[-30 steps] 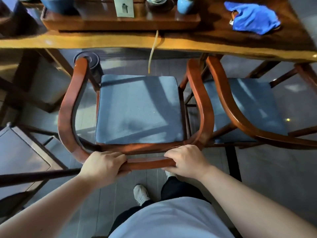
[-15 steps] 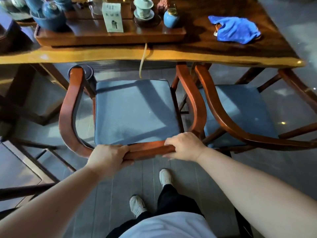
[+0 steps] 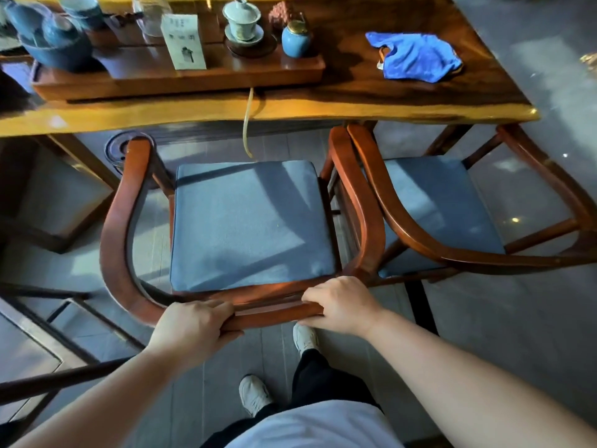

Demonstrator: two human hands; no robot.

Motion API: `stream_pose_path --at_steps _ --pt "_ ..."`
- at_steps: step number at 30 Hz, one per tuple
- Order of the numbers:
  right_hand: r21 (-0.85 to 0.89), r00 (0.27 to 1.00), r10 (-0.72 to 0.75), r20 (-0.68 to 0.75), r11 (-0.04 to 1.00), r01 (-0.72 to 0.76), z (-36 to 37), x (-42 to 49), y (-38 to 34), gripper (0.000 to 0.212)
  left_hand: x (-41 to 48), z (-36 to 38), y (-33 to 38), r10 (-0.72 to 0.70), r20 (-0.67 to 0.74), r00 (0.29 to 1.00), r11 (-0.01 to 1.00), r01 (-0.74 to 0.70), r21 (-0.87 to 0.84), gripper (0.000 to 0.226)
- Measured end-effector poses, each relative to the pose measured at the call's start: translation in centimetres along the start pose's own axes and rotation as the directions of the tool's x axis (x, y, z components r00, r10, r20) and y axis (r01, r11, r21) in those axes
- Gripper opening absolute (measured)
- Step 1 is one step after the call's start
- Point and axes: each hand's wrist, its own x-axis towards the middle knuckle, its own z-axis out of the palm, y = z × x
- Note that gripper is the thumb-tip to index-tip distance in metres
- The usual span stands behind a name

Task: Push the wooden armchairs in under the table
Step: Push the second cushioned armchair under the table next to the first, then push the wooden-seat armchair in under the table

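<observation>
I see a slab worktop (image 3: 355,105) with a glossy yellow near edge, over grey plank floor (image 3: 504,318) patched with sunlight. Tea tray (image 3: 181,80) sits toward its far left, blue cloth (image 3: 416,56) near the right end. Both hands clenched on the back rail of the armchair (image 3: 122,247): left hand (image 3: 190,331), right hand (image 3: 342,305). Its arm tips just reach the worktop's near edge; the seat is out in the open. Second armchair (image 3: 403,221) just beside it on the right, cut off by the frame. Card print on the tray is unreadable.
</observation>
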Motion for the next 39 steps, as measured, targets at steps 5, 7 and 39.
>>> stream_pose_path --at_steps 5,7,39 --pt "0.017 1.000 0.022 0.020 1.000 -0.022 -0.2 0.1 0.0 0.045 0.2 -0.4 0.4 -0.006 0.029 1.000 1.000 0.006 0.023 0.035" --pt "0.025 0.998 0.039 0.043 0.999 -0.041 -0.4 0.0 -0.2 0.041 0.2 -0.4 0.5 -0.023 0.058 0.998 0.999 0.021 0.047 0.033" --pt "0.012 0.626 -0.608 0.489 0.722 0.691 -1.3 14.3 -14.8 0.092 -16.2 -8.5 3.5 -0.854 -0.023 0.520 0.497 0.827 0.261 0.079"
